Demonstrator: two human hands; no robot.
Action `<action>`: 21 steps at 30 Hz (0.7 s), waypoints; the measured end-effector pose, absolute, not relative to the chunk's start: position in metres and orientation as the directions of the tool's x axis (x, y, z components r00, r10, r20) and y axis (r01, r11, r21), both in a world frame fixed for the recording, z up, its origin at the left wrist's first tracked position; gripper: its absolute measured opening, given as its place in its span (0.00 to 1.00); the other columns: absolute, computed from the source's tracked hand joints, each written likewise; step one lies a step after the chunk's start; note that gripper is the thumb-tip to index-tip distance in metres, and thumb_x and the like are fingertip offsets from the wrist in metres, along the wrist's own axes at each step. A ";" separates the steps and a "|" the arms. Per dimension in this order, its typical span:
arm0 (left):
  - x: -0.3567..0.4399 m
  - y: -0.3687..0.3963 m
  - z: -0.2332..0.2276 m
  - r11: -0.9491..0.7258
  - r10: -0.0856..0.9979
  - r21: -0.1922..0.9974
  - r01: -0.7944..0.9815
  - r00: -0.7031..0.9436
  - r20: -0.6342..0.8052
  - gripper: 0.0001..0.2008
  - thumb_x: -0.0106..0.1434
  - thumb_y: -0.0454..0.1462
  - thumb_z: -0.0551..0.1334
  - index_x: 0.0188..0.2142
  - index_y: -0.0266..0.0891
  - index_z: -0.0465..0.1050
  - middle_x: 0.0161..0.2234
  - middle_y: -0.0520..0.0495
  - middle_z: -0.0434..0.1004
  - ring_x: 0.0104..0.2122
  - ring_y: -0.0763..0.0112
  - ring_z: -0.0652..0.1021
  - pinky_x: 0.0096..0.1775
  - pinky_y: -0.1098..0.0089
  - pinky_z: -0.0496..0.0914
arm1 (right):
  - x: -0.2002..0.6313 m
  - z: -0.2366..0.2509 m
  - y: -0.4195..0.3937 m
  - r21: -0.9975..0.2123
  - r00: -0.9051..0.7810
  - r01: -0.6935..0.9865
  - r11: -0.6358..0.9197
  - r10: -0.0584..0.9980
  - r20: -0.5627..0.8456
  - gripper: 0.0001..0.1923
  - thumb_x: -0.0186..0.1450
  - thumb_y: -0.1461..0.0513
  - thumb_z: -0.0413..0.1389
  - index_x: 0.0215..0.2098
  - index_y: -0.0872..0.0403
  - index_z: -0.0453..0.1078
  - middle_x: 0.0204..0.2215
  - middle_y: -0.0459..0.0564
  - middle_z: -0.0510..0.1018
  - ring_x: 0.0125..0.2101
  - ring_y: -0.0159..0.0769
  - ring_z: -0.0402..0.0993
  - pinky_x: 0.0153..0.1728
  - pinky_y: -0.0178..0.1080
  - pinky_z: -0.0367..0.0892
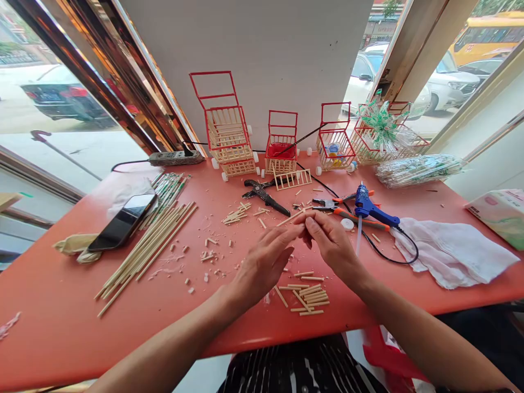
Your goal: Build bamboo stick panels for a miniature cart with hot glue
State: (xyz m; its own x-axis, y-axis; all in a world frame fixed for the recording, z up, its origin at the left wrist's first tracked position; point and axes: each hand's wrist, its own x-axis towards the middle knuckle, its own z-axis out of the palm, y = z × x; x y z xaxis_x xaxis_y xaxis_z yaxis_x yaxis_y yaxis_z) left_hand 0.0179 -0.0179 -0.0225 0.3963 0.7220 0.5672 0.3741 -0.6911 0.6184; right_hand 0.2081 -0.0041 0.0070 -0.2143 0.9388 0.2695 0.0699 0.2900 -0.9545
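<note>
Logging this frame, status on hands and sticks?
Left hand and right hand meet fingertip to fingertip above the table, pinching something too small to tell. Cut sticks lie under the wrists. Glue gun sits just right, untouched.

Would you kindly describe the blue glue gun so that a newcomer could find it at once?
Start at the red table and look just beyond the right hand, beside the white cloth. The glue gun lies there, the only bright blue tool, with a black cord trailing from it.

thin pale stick [291, 217] – pinched at fingertips, slanting over table, seemingly wooden.
</note>
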 end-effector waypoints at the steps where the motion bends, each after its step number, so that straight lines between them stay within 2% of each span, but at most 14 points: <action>1: 0.018 -0.019 -0.018 -0.634 0.771 0.707 0.314 0.330 0.545 0.18 0.74 0.33 0.60 0.61 0.45 0.75 0.50 0.43 0.84 0.48 0.64 0.83 0.52 0.64 0.78 | 0.208 0.006 -0.005 -0.935 -0.213 0.099 0.340 0.925 0.314 0.12 0.77 0.55 0.52 0.41 0.52 0.74 0.29 0.45 0.74 0.28 0.32 0.69 0.31 0.37 0.66; 3: 0.017 -0.022 -0.011 -0.445 0.889 0.876 0.188 0.215 0.405 0.10 0.74 0.37 0.62 0.51 0.42 0.80 0.44 0.44 0.86 0.44 0.66 0.84 0.48 0.67 0.78 | 0.208 0.005 -0.006 -0.890 -0.244 0.152 0.429 0.889 0.386 0.11 0.77 0.57 0.51 0.43 0.51 0.74 0.29 0.45 0.75 0.30 0.32 0.72 0.33 0.37 0.67; 5: 0.016 -0.022 -0.007 -0.240 0.961 0.970 0.044 0.155 0.231 0.09 0.72 0.41 0.65 0.45 0.40 0.82 0.40 0.45 0.85 0.40 0.66 0.83 0.44 0.67 0.78 | 0.207 0.003 -0.009 -0.865 -0.305 0.172 0.471 0.861 0.407 0.11 0.78 0.58 0.49 0.45 0.51 0.74 0.30 0.45 0.75 0.30 0.32 0.73 0.35 0.37 0.68; 7: 0.015 -0.021 -0.007 -0.085 0.984 0.992 -0.097 0.150 0.099 0.13 0.70 0.45 0.69 0.44 0.38 0.82 0.38 0.45 0.84 0.37 0.67 0.82 0.42 0.67 0.78 | 0.206 0.003 -0.012 -0.860 -0.348 0.169 0.482 0.845 0.406 0.11 0.79 0.59 0.49 0.50 0.50 0.72 0.29 0.44 0.74 0.29 0.32 0.72 0.35 0.37 0.68; 9: 0.016 -0.019 -0.010 0.017 0.981 0.978 -0.206 0.193 0.024 0.16 0.67 0.47 0.72 0.46 0.37 0.82 0.37 0.45 0.84 0.35 0.67 0.82 0.41 0.67 0.77 | 0.205 0.003 -0.014 -0.866 -0.379 0.164 0.473 0.841 0.387 0.14 0.79 0.60 0.49 0.59 0.50 0.68 0.28 0.42 0.73 0.27 0.32 0.70 0.34 0.37 0.68; 12: 0.018 -0.018 -0.013 0.089 0.964 0.949 -0.303 0.266 -0.005 0.19 0.63 0.48 0.75 0.46 0.36 0.84 0.35 0.45 0.84 0.32 0.68 0.81 0.39 0.66 0.76 | 0.204 0.002 -0.015 -0.882 -0.434 0.155 0.445 0.833 0.344 0.25 0.78 0.61 0.50 0.72 0.49 0.56 0.27 0.40 0.72 0.27 0.33 0.70 0.33 0.37 0.68; 14: 0.020 -0.017 -0.014 0.105 0.960 0.935 -0.339 0.280 -0.006 0.19 0.62 0.47 0.76 0.46 0.36 0.84 0.34 0.45 0.84 0.30 0.68 0.81 0.38 0.66 0.76 | 0.202 0.000 -0.014 -0.894 -0.480 0.152 0.421 0.822 0.305 0.30 0.77 0.61 0.52 0.75 0.48 0.52 0.28 0.41 0.74 0.28 0.33 0.71 0.33 0.37 0.69; 18: 0.020 -0.017 -0.013 0.084 0.963 0.942 -0.324 0.270 0.007 0.18 0.60 0.48 0.77 0.39 0.35 0.86 0.30 0.45 0.84 0.26 0.70 0.79 0.35 0.67 0.72 | 0.198 -0.003 -0.013 -0.894 -0.527 0.192 0.406 0.811 0.255 0.31 0.77 0.61 0.53 0.75 0.48 0.53 0.27 0.40 0.75 0.27 0.32 0.72 0.31 0.36 0.68; 21: 0.019 -0.017 -0.009 0.025 0.988 0.952 -0.304 0.152 0.022 0.19 0.57 0.50 0.78 0.36 0.36 0.86 0.26 0.48 0.81 0.25 0.74 0.75 0.33 0.70 0.70 | 0.201 -0.004 -0.007 -0.860 -0.504 0.231 0.454 0.812 0.294 0.29 0.77 0.57 0.55 0.73 0.50 0.57 0.29 0.41 0.78 0.28 0.33 0.74 0.32 0.35 0.68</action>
State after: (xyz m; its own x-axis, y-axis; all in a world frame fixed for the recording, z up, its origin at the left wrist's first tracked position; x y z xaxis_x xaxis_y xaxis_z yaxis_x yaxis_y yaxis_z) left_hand 0.0194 -0.0168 -0.0089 0.1516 0.9882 0.0220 -0.3042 0.0254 0.9523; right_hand 0.2009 -0.0070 -0.0044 -0.5039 0.8123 0.2938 0.2308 0.4544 -0.8604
